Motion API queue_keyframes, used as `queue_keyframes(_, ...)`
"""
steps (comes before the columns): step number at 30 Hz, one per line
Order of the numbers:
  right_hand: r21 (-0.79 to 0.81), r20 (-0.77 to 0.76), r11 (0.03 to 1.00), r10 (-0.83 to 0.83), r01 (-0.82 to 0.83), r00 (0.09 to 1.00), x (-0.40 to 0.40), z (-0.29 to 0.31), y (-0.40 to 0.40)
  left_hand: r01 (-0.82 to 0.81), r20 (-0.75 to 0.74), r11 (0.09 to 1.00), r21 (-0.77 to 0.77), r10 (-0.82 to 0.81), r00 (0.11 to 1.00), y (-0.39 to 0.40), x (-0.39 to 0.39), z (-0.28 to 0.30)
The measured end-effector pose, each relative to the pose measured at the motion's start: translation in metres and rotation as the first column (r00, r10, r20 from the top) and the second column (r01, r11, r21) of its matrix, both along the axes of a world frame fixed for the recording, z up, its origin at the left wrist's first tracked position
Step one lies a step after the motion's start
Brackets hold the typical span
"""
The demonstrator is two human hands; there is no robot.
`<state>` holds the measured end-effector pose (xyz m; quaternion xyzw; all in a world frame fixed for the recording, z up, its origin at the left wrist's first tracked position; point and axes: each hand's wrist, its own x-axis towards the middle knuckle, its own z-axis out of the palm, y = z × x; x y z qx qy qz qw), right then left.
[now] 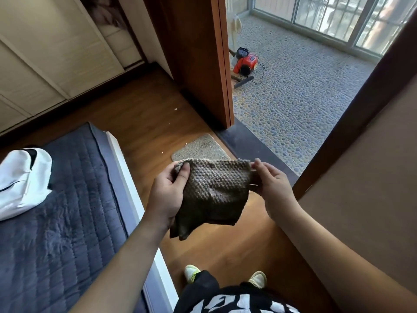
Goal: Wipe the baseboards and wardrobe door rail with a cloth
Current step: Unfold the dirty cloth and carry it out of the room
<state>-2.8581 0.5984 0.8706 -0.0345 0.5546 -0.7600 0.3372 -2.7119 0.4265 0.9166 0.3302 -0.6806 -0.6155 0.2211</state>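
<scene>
I've got the brown cloth (213, 193) pinched at its top corners, left hand (168, 195) & right hand (272, 184) both gripping, top edge level side-to-side, rest hanging down, above the wood floor (144, 114) just this side of the doormat (198, 147), bed (56, 211) left of it.

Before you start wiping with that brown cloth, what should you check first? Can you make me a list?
1. Cloth held in both hands: ok. The left hand grips one top corner, the right hand pinches the other.
2. Cloth folded into a wiping pad: not ok, it hangs loose and spread.
3. Cloth damp or clean: cannot tell.
4. Baseboard under the wardrobe doors in view: ok, but it lies across the room.
5. Wooden floor to it free of big obstacles: ok, only small white crumbs.
6. Small mat lying just ahead: ok, flat.
</scene>
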Motion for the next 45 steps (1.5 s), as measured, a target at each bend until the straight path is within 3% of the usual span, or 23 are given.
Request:
queue_keyframes(3, 0.135, 0.085, 0.99, -0.052, 0.04, 0.995, -0.004, -0.015, 0.002, 0.001, -0.018, 0.999, 0.032, 0.0, 1.0, -0.002, 0.004, 0.004)
queue_keyframes(6, 0.181, 0.152, 0.979, 0.07, -0.097, 0.986, -0.001, -0.026, 0.001, 0.043, -0.03, 0.998, 0.044, -0.042, 0.999, -0.005, 0.01, 0.009)
queue_keyframes(11, 0.086, 0.18, 0.945, 0.297, -0.316, 0.938, 0.019, -0.027, -0.02, 0.127, -0.002, 0.991, 0.053, -0.127, 0.992, -0.014, 0.024, 0.011)
queue_keyframes(15, -0.041, 0.238, 0.896, 0.439, -0.442, 0.866, 0.039, -0.023, -0.045, 0.157, 0.043, 0.987, -0.029, -0.156, 0.987, -0.027, 0.037, 0.011)
queue_keyframes(19, -0.047, 0.242, 0.943, 0.332, -0.33, 0.912, 0.046, -0.021, -0.071, 0.111, 0.142, 0.981, -0.16, -0.089, 0.986, -0.05, 0.051, 0.007)
queue_keyframes(23, -0.057, 0.09, 0.96, 0.279, -0.275, 0.956, 0.039, -0.009, -0.1, -0.052, 0.287, 0.96, -0.275, 0.133, 0.949, -0.088, 0.064, -0.001)
queue_keyframes(25, -0.063, 0.01, 0.956, 0.288, -0.287, 0.958, 0.039, 0.001, -0.121, -0.168, 0.222, 0.976, -0.138, 0.195, 0.955, -0.105, 0.065, -0.002)
queue_keyframes(27, -0.1, -0.027, 0.951, 0.291, -0.292, 0.956, 0.041, 0.013, -0.147, -0.191, 0.067, 0.956, 0.224, 0.18, 0.981, -0.123, 0.065, -0.002)
queue_keyframes(29, -0.143, -0.004, 0.944, 0.3, -0.298, 0.954, 0.044, 0.025, -0.173, -0.054, -0.085, 0.899, 0.435, 0.1, 0.991, -0.142, 0.068, 0.0)
queue_keyframes(31, -0.17, 0.052, 0.94, 0.307, -0.294, 0.95, 0.046, 0.036, -0.201, 0.114, -0.194, 0.85, 0.514, -0.014, 0.981, -0.162, 0.072, -0.003)
queue_keyframes(33, -0.21, 0.091, 0.938, 0.302, -0.278, 0.949, 0.048, 0.046, -0.226, 0.169, -0.225, 0.859, 0.483, -0.066, 0.972, -0.18, 0.071, -0.005)
queue_keyframes(37, -0.191, 0.007, 0.923, 0.343, -0.335, 0.939, 0.049, 0.061, -0.264, 0.007, -0.205, 0.946, 0.325, 0.063, 0.977, -0.227, 0.07, -0.007)
queue_keyframes(41, -0.011, -0.262, 0.947, 0.309, -0.322, 0.915, 0.049, 0.065, -0.289, -0.017, -0.187, 0.979, 0.205, 0.057, 0.981, -0.278, 0.075, 0.001)
queue_keyframes(45, 0.046, -0.383, 0.963, 0.263, -0.266, 0.885, 0.046, 0.065, -0.321, 0.002, -0.26, 0.964, 0.265, 0.069, 0.963, -0.313, 0.074, 0.015)
